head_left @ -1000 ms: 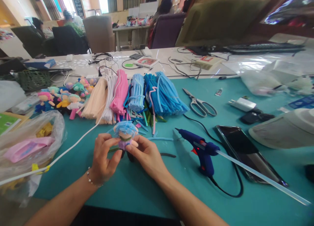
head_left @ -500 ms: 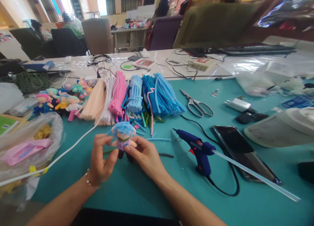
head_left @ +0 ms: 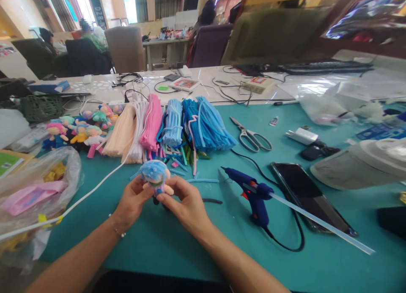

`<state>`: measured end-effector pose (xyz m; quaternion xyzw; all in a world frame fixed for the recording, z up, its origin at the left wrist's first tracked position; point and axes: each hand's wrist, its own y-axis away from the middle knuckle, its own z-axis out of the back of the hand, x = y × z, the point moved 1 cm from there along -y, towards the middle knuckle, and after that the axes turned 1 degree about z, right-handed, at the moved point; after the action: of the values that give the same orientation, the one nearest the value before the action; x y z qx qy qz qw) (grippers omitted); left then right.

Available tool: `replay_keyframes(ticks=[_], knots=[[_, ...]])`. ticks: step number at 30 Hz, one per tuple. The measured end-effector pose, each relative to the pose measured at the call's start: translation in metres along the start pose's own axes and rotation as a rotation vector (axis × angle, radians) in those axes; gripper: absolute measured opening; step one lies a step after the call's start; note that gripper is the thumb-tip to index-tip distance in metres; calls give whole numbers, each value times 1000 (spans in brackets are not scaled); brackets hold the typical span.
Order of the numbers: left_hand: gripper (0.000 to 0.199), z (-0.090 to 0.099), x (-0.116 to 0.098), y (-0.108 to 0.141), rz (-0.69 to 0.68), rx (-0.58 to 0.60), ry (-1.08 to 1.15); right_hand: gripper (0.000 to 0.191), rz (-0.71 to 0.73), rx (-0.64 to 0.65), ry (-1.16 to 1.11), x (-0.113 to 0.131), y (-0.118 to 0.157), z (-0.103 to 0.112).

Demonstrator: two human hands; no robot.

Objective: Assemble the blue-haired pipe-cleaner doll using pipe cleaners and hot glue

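Observation:
A small doll (head_left: pixel 155 176) with fuzzy blue hair, a pinkish-purple body and dark legs is held just above the green mat (head_left: pixel 152 242). My left hand (head_left: pixel 133 200) grips its left side between thumb and fingers. From the other side, my right hand (head_left: pixel 184 202) pinches the body, thumb in front. Behind the doll lie bundles of pipe cleaners in peach (head_left: pixel 120 132), pink (head_left: pixel 151 123), light blue (head_left: pixel 173 123) and deeper blue (head_left: pixel 212 125). Short cut pieces are scattered before them, and a dark pipe cleaner (head_left: pixel 212 200) lies right of my right hand.
A blue glue gun (head_left: pixel 253 191) with a long glue stick lies at right, beside a phone (head_left: pixel 307 195). Scissors (head_left: pixel 250 136) rest behind it. Several finished dolls (head_left: pixel 82 130) and a plastic bag (head_left: pixel 68 166) are at left. A white cable (head_left: pixel 95 189) crosses the mat.
My left hand has closed from a loose, parted pose onto the doll's side. The doll has turned and tilted, showing more of its blue hair top. The view has shifted slightly.

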<state>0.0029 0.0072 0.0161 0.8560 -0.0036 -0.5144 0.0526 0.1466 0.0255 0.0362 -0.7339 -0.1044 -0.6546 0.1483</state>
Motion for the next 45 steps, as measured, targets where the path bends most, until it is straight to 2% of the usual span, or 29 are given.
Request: replay_keyframes(ticks=[6,12,22,28,33,36,40,45], knots=[[29,1,-2,0,46,52,89,22,238,-102,172,2,7,1],[31,4,-4,0,76,81,78,11,456,-71,335,6,8,2],[31,5,-2,1,93,69,95,7,482,-49,401,9,7,2],[33,3,-3,1,59,2,69,9,405,-57,366,7,8,3],[37,-2,-3,2,-25,-48,40,25,189,-89,144,2,6,3],[35,0,-2,4,-59,-103,-4,34,47,-38,-20,1,3,1],[34,1,0,6,-118,-101,-59,43,-107,25,-231,0,-2,-1],[35,-2,0,9,-146,-102,-111,46,-134,12,-297,-3,-4,0]])
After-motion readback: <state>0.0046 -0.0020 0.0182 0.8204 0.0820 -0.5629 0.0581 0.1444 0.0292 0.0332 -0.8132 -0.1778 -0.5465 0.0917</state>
